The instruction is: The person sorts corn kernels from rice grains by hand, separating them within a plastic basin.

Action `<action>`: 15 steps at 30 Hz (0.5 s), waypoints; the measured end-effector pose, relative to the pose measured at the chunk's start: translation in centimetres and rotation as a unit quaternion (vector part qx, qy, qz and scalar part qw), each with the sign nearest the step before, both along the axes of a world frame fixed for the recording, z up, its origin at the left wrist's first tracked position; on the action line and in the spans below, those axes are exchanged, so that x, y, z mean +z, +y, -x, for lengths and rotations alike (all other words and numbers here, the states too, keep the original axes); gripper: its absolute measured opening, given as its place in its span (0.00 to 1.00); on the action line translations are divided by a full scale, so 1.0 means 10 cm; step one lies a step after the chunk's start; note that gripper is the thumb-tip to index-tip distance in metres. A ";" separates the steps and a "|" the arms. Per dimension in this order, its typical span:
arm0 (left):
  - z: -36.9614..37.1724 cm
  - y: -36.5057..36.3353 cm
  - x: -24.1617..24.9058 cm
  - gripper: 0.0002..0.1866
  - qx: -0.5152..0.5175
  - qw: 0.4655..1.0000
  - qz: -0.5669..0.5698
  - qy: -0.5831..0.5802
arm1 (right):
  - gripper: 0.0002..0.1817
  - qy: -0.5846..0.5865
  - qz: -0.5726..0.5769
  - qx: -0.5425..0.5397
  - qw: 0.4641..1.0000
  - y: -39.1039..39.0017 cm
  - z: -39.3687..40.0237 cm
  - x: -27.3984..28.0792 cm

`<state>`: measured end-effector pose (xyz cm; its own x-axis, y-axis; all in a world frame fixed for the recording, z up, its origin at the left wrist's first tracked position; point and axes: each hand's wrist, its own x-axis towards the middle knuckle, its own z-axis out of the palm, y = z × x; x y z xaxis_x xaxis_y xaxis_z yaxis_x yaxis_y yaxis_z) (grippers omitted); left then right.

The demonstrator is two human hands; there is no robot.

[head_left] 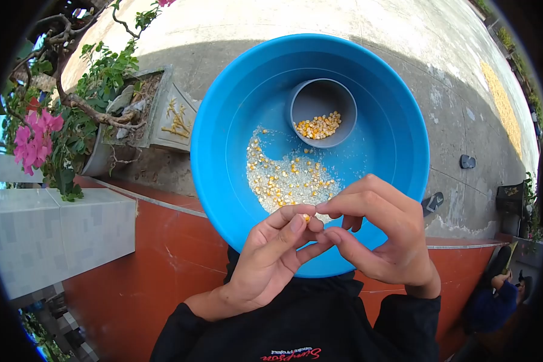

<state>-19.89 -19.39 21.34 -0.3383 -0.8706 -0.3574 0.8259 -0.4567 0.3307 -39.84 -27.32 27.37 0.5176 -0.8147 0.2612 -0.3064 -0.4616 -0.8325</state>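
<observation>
Above the near rim of a large blue basin, my left hand pinches a yellow corn kernel between thumb and fingers. My right hand is close beside it, its thumb and index finger apart near the left fingertips, with nothing visible between them. Corn kernels mixed with pale broken grain lie spread on the basin's floor below the hands. Inside the basin, toward its far side, a round grey container holds yellow kernels.
A planter with a pink-flowered plant stands at left, behind a tiled block. Sandals lie on the concrete at right. Yellow grain is spread farther off. Another person is at lower right.
</observation>
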 end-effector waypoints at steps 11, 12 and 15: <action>0.09 -0.04 -0.06 0.21 -0.077 0.995 -0.001 -0.062 | 0.22 0.092 0.115 0.003 0.989 0.12 0.08 -0.12; 0.09 -0.05 -0.08 0.22 -0.075 0.995 0.000 -0.069 | 0.22 0.105 0.135 -0.003 0.985 0.13 0.08 -0.13; 0.06 -0.10 0.03 0.24 -0.104 0.991 0.004 -0.079 | 0.21 0.115 0.173 -0.011 0.978 0.14 0.09 -0.16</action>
